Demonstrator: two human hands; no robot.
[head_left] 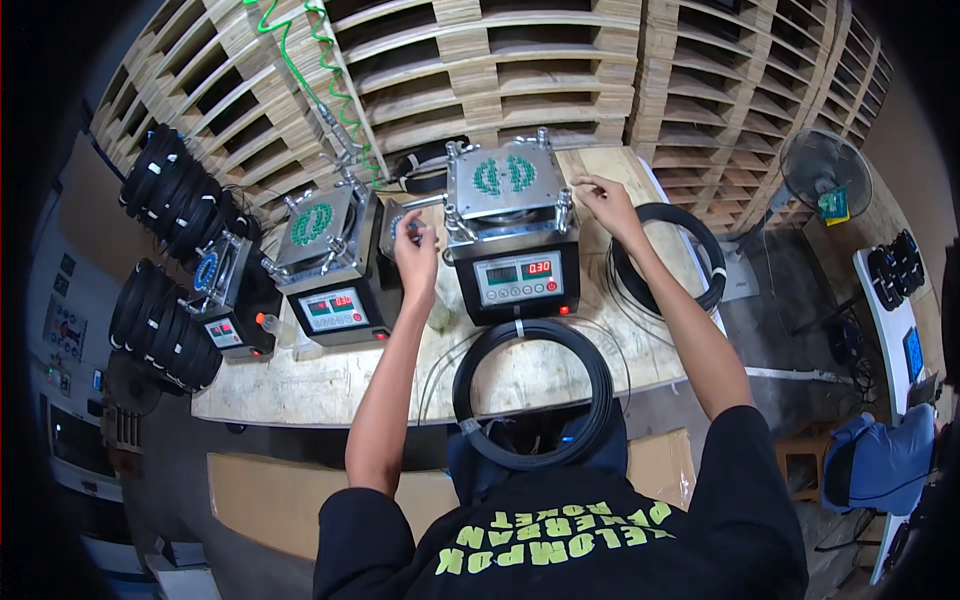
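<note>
A boxy machine [515, 270] with a lit red display and a metal top plate [503, 180] stands in front of me. Green dots form a round pattern on that plate. My left hand [415, 252] is at the plate's left front corner, fingers curled, beside a metal post. On the other side, my right hand [605, 205] has its fingertips drawn together close to the plate's right edge. Anything held in either hand is too small to make out. A black cable coil [465, 385], bound with pale tape, overhangs the table's near edge at my lap.
Two similar machines [333, 265] [225, 290] stand to the left on the plywood table [300, 385]. Another black coil [716, 280] lies at right. Stacked black coils [160, 325] are at far left. A fan [825, 175] stands right; wooden pallets [560, 75] rise behind.
</note>
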